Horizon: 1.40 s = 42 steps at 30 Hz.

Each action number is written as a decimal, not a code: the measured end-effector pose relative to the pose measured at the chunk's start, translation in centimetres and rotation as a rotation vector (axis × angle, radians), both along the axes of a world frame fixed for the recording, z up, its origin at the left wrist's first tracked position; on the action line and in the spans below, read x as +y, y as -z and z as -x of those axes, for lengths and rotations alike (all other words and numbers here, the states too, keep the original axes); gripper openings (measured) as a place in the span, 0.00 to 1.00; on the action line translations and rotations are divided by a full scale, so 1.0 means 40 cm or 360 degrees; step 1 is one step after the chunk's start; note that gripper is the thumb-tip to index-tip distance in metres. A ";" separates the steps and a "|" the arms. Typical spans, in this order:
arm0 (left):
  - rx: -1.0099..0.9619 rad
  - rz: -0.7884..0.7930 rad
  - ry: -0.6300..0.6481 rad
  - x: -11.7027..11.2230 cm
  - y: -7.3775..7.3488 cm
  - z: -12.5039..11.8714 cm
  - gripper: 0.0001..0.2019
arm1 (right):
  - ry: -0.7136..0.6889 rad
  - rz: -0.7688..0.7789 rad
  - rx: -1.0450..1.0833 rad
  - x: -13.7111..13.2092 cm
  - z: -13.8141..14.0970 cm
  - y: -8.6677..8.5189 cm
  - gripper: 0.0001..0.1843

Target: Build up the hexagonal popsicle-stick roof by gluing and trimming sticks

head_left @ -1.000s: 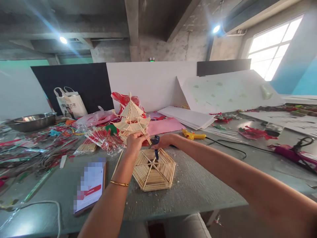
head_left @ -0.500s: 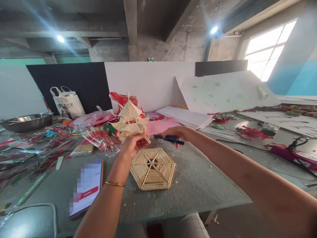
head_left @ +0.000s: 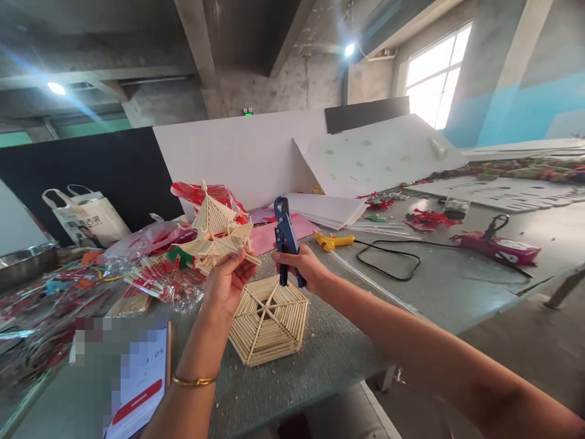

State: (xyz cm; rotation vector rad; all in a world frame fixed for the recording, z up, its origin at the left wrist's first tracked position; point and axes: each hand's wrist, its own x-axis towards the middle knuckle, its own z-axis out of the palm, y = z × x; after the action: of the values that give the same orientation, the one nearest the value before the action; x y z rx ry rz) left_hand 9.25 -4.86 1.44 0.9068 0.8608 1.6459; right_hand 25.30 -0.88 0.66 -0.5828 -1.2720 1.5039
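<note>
Bare table (head_left: 457, 292) lies open on the right, from the cable (head_left: 393, 263) and glue gun (head_left: 333, 241) to the near edge. In the middle the hexagon (head_left: 269, 320) fills the near strip; above it the left hand (head_left: 226, 280) with a stick (head_left: 251, 260) and the right hand (head_left: 305, 266) with the upright cutter (head_left: 286, 231) leave a narrow gap. Left, packets (head_left: 159, 277), pagoda (head_left: 212, 228) and phone (head_left: 139, 378) crowd the surface. Boards (head_left: 247, 158) close the far side.
</note>
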 end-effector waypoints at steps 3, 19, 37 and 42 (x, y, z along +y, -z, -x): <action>0.0762 -0.0076 -0.0333 0.039 0.038 0.007 0.10 | 0.0155 0.0006 0.0012 0.033 -0.022 0.019 0.11; 0.1675 0.0234 -0.0191 0.213 0.163 0.017 0.08 | 0.0228 0.0590 0.0144 0.114 -0.067 0.063 0.05; 0.1723 0.0103 -0.0206 0.193 0.163 0.023 0.08 | 0.0186 0.0371 0.0050 0.088 -0.051 0.050 0.02; 0.1775 0.0113 -0.0202 0.194 0.164 0.021 0.08 | 0.0220 0.0292 -0.0046 0.090 -0.057 0.042 0.06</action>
State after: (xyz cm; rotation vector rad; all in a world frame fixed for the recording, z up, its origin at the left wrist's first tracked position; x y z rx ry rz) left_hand 8.41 2.91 -5.14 1.7794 1.7162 1.1038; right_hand 27.60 2.70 -1.04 -0.7985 -1.0989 1.5097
